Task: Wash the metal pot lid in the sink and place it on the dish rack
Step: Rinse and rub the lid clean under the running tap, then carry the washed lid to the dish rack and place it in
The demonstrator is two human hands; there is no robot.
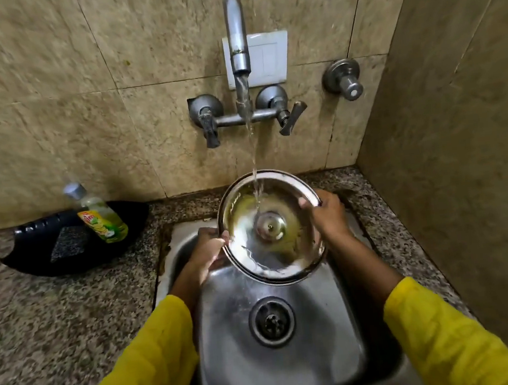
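Observation:
The round metal pot lid (252, 249) is held over the steel sink (233, 367), its knob side facing me and tilted toward me. Water from the tap (237, 46) runs onto the lid just above its centre knob. My left hand (210, 253) grips the lid's left rim from below. My right hand (327, 216) holds the right rim, fingers over the edge. Both arms wear yellow sleeves. No dish rack shows in this view.
A black tray (34, 262) on the granite counter at left holds a green dish-soap bottle (100, 214) and a dark scrub pad (67, 246). Two tap handles (288, 116) and a separate valve (344, 81) stick out of the tiled wall. A side wall closes off the right.

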